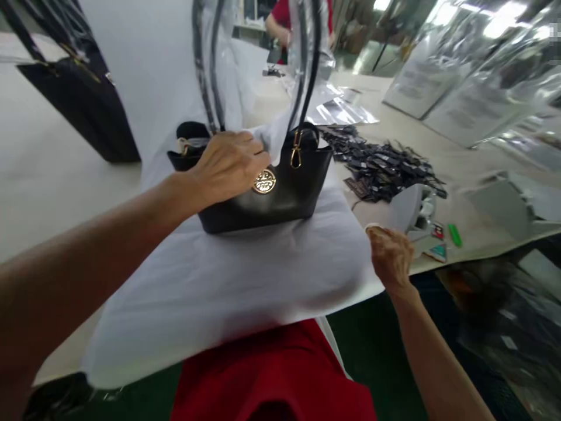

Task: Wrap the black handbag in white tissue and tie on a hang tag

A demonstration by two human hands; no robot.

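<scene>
A black handbag [284,199] with a round gold emblem and gold clips stands upright on a sheet of white wrapping paper [245,269]. Its two tall handles [302,64] rise in clear plastic wrap. My left hand [232,164] lies over the bag's top edge, fingers curled round it beside the emblem; the fingertips are partly hidden. White paper also shows in the bag's opening. To the right, my right hand [391,254] is closed on the paper's right edge. The paper's near edge hangs over the table front, by my red clothing.
A second dark handbag [87,105] stands at left. Right of the paper lie a heap of black tags [381,166], a white tape roll [416,210] and a green item [454,235]. Plastic-covered white packages [473,99] stand at right. Across the table is a person in red [283,23].
</scene>
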